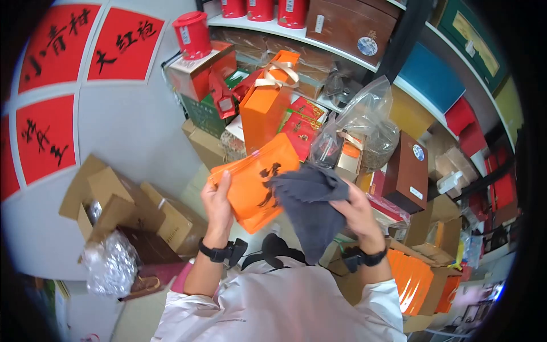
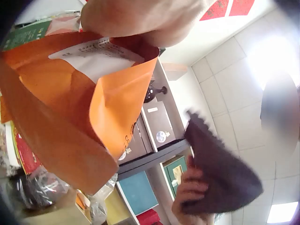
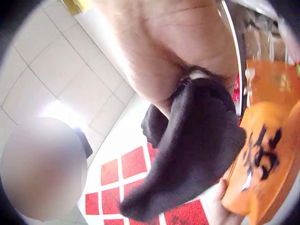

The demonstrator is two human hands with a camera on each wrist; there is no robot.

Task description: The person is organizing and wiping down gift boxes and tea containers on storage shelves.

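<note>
Left grip (image 1: 219, 200) is curled round the lower left edge of the bag (image 1: 250, 183), thumb in front, fingers behind: firm hold. Right grip (image 1: 358, 212) is closed on the cloth (image 1: 310, 208), which is bunched in its fingers. Cloth hangs down from it & its upper part lies against the bag's right side, touching. Bag sits just above the left grip, betw. the two.

Bag: flat orange pouch, glossy, black brush characters on front, white label on back (left wrist view). Cloth: dark grey, soft, creased, w/ a jagged edge.

Beyond: gift bag (image 1: 265, 111) w/ ribbon, red tin (image 1: 192, 35), shelf (image 1: 336, 52) w/ boxes, red signs (image 1: 128, 44) on the wall.
</note>
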